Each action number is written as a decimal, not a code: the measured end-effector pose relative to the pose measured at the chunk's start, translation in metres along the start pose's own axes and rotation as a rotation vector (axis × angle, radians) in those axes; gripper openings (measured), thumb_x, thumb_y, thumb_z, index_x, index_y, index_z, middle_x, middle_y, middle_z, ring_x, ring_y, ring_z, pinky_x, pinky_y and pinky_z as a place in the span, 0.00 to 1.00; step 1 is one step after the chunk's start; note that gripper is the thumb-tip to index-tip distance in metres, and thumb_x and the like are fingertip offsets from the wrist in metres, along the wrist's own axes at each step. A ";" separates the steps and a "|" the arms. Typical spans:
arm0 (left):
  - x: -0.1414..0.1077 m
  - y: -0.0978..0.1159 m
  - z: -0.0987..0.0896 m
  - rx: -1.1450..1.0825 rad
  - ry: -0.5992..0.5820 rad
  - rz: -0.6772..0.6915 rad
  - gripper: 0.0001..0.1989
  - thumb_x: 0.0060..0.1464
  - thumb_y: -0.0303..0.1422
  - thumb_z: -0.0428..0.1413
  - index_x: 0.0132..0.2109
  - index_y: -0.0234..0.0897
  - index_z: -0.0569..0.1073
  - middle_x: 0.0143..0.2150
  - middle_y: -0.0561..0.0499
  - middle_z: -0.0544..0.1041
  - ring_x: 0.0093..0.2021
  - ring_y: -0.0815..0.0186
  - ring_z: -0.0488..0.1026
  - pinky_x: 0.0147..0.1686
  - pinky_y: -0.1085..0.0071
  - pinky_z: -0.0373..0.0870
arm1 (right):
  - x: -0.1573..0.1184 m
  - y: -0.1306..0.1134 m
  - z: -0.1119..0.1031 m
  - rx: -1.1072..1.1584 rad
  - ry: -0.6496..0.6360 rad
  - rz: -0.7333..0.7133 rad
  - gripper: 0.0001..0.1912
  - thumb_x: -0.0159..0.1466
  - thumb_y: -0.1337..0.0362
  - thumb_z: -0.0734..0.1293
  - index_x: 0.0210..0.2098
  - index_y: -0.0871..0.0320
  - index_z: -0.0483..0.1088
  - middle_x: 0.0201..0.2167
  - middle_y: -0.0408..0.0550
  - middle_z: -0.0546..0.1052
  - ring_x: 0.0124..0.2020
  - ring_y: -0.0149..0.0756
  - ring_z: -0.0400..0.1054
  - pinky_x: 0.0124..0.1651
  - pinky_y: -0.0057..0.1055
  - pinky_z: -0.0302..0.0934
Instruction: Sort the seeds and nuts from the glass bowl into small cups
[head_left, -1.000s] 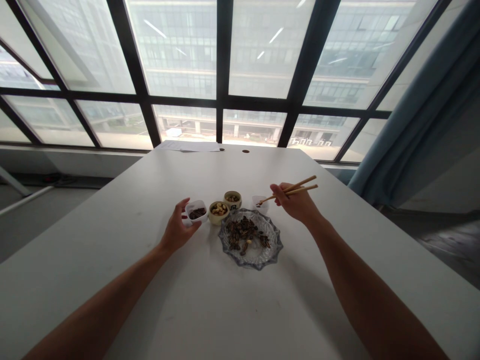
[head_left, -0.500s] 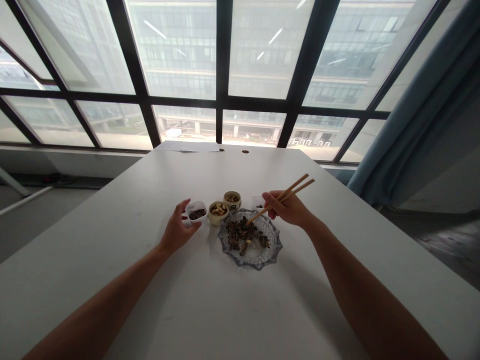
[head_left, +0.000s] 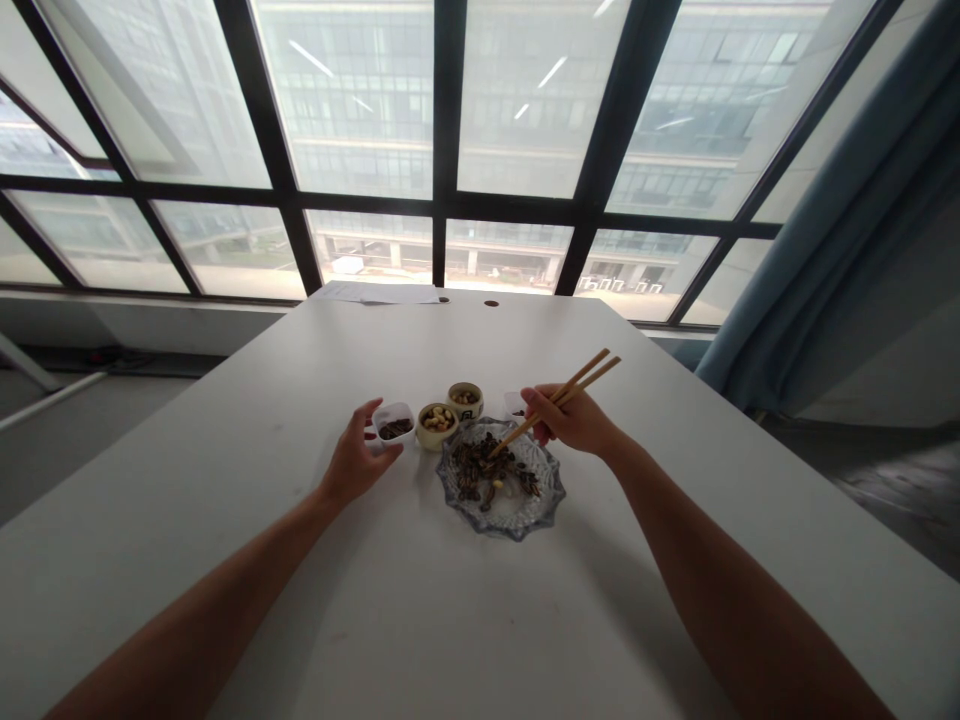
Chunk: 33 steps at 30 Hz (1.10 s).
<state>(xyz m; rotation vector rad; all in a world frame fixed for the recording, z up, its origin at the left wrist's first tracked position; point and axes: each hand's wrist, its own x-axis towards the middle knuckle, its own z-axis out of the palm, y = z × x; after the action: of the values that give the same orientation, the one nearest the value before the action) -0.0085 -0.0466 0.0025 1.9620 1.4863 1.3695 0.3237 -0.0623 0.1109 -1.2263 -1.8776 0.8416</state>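
My right hand (head_left: 566, 415) grips a pair of wooden chopsticks (head_left: 586, 375), their tips down among dark striped seeds (head_left: 480, 465) in a scalloped clear glass dish (head_left: 536, 515). One pale nut lies among those seeds. With thumb and fingers around its side, my left hand (head_left: 364, 455) holds a small white plastic box (head_left: 393, 412) containing dark seeds. Right of that box stands a cream cup (head_left: 436, 440) of pale nuts. Behind the dish is a second cream cup (head_left: 466, 408) with a dark character on it and brown bits inside.
Partly hidden behind my right hand is another small white box (head_left: 514, 402). Papers (head_left: 382, 292) lie at the far end of the white table (head_left: 420, 620), by the windows. A blue curtain (head_left: 810, 220) hangs at the right.
The chopsticks have shifted slightly left and down, their tips now lower in the seeds. My left hand keeps its place on the white box.
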 end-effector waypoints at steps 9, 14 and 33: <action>0.000 -0.001 0.001 -0.009 -0.002 0.003 0.36 0.45 0.39 0.63 0.61 0.41 0.63 0.55 0.43 0.73 0.44 0.60 0.75 0.43 0.60 0.76 | 0.012 0.003 -0.016 0.261 0.658 -0.028 0.30 0.63 0.36 0.60 0.22 0.57 0.66 0.11 0.45 0.69 0.11 0.32 0.63 0.14 0.27 0.56; 0.000 0.001 0.000 0.002 -0.007 0.004 0.36 0.45 0.39 0.63 0.61 0.40 0.63 0.55 0.42 0.73 0.46 0.59 0.75 0.42 0.60 0.77 | 0.008 0.006 -0.027 0.180 0.770 -0.020 0.29 0.63 0.39 0.62 0.22 0.58 0.68 0.11 0.45 0.69 0.11 0.32 0.64 0.13 0.28 0.56; 0.001 -0.002 0.000 -0.004 -0.028 0.010 0.36 0.45 0.39 0.63 0.61 0.39 0.62 0.56 0.41 0.72 0.45 0.59 0.75 0.42 0.60 0.77 | 0.009 0.022 -0.029 -0.212 0.515 -0.007 0.34 0.62 0.34 0.58 0.24 0.59 0.71 0.15 0.48 0.74 0.16 0.34 0.69 0.19 0.27 0.62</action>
<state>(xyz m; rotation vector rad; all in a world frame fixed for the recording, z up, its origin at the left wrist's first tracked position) -0.0093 -0.0453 0.0018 1.9803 1.4616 1.3429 0.3557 -0.0427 0.1099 -1.4041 -1.5687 0.2812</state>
